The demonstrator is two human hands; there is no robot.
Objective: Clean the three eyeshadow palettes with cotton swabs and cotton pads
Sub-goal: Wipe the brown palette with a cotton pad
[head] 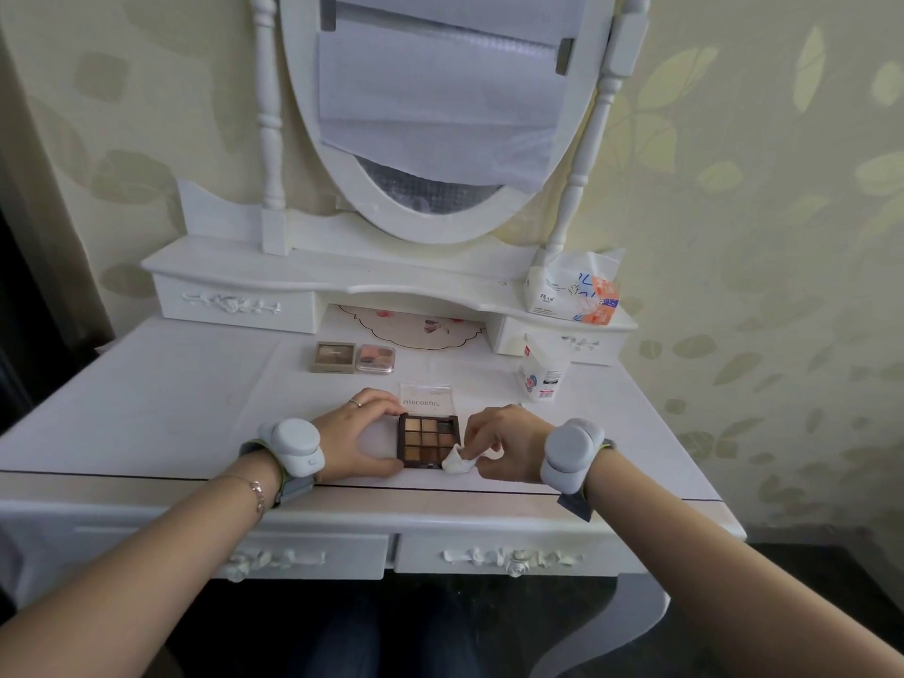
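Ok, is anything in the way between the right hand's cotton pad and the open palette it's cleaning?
Nothing visible. The right hand pinches the pad right at the open palette's near right corner, lid flipped back. The left hand holds the palette's left edge, clear of the pans.

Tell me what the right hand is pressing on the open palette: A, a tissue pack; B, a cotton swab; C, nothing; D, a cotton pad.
D: the right hand pinches a folded white cotton pad against the near right corner of the open palette, while the left hand steadies the palette's left side.
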